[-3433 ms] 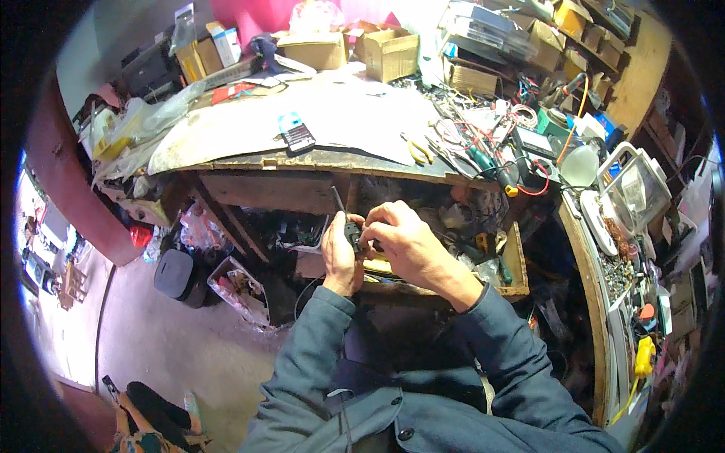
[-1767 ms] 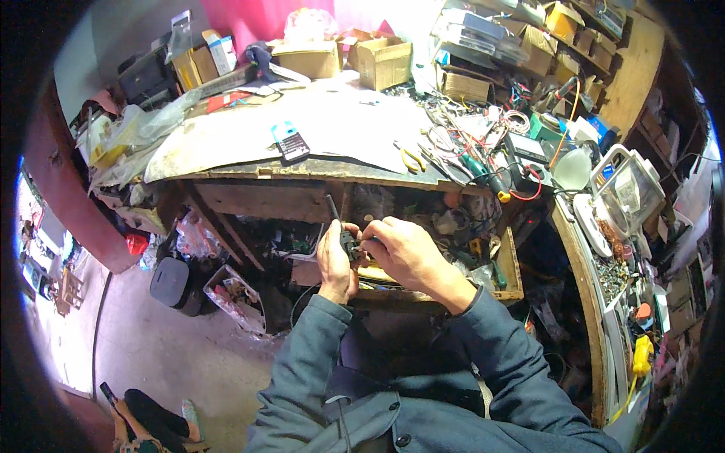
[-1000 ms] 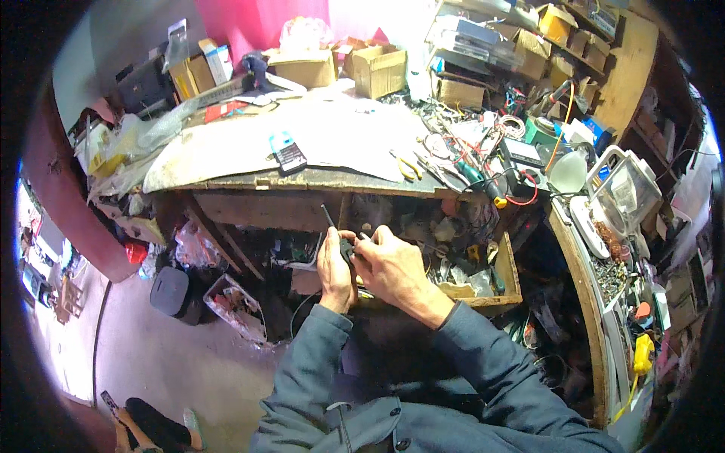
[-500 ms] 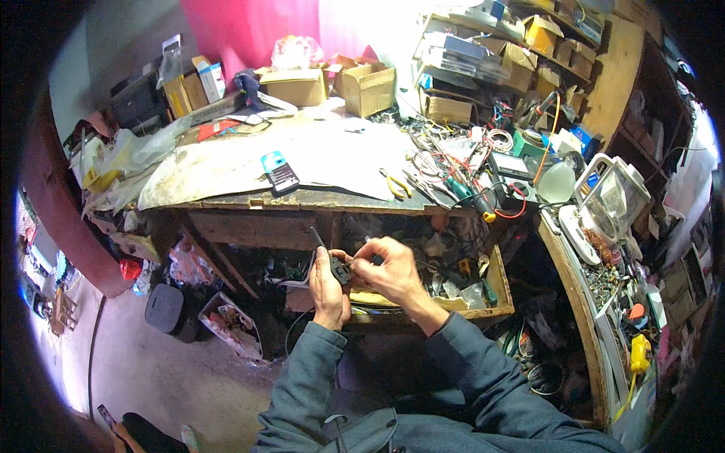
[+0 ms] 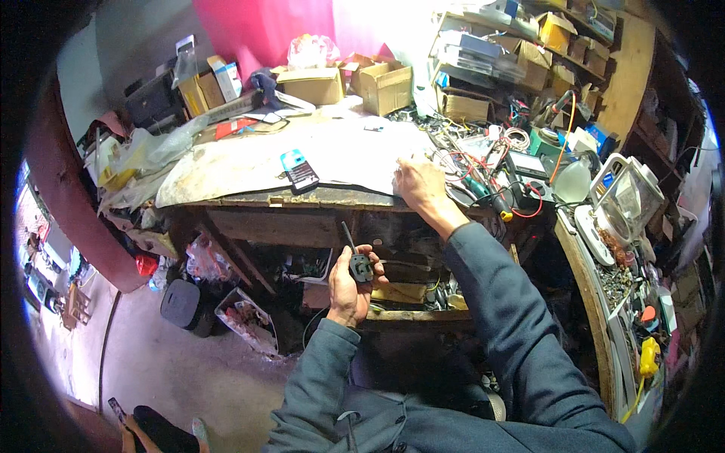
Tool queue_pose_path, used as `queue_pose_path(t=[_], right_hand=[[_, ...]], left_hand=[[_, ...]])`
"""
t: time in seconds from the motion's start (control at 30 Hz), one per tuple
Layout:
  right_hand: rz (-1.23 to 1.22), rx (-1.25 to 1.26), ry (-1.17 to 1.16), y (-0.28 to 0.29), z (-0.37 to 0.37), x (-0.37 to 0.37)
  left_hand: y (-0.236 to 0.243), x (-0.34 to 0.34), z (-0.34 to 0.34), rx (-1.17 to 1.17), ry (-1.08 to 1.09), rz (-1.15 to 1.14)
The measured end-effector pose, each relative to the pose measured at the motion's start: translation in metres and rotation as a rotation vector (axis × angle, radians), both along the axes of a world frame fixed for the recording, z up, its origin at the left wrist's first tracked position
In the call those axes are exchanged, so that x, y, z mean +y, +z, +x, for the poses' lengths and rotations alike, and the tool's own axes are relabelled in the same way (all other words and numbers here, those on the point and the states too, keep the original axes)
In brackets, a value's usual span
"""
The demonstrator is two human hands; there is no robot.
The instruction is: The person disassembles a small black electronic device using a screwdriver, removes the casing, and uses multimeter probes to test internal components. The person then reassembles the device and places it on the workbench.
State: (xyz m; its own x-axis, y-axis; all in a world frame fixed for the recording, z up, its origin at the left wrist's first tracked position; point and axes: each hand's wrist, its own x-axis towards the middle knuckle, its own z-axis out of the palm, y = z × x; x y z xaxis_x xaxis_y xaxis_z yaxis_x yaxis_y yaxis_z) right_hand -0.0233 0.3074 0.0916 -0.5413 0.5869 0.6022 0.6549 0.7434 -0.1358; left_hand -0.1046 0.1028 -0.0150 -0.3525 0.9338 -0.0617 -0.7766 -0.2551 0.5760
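In my left hand point(image 5: 352, 285) is a small black two-way radio point(image 5: 361, 267), its thin antenna pointing up and away from me. My fingers wrap round its sides, and a few small parts show on the face turned upward. My right hand point(image 5: 421, 183) is stretched forward over the bench's front edge, left of the tangle of tools and wires. Its fingers are bent together and cover the place where yellow-handled pliers lay. Whatever they hold is hidden.
A dark phone-like device point(image 5: 300, 172) lies on the white bench cover point(image 5: 226, 170). Screwdrivers and red leads point(image 5: 483, 185) crowd the right. Below stands an open drawer point(image 5: 411, 315) of odds and ends. Cardboard boxes point(image 5: 310, 85) line the back. Another person's hand holds a phone point(image 5: 116, 410) at lower left.
My right hand has left the radio and moved forward and right onto the bench. The yellow-handled pliers are now covered by it. My left hand still holds the radio; the view has shifted slightly.
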Motion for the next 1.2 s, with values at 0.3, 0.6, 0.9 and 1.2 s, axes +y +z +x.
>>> queue_pose_path(t=[0.3,0.6,0.9,1.2], right_hand=[[-0.164,0.166,0.691,-0.045,0.050,-0.120],[-0.027,0.192,0.704,-0.059,0.055,-0.115],[-0.068,0.239,0.672,-0.057,0.057,-0.118],[-0.209,0.293,0.702,-0.061,0.062,-0.108]], left_hand=[[-0.001,0.003,0.009,0.165,0.106,-0.061],[0.006,0.003,0.011,0.248,0.050,-0.096],[0.021,-0.002,0.014,0.157,0.046,-0.166],[0.010,0.000,0.009,0.151,0.003,-0.129]])
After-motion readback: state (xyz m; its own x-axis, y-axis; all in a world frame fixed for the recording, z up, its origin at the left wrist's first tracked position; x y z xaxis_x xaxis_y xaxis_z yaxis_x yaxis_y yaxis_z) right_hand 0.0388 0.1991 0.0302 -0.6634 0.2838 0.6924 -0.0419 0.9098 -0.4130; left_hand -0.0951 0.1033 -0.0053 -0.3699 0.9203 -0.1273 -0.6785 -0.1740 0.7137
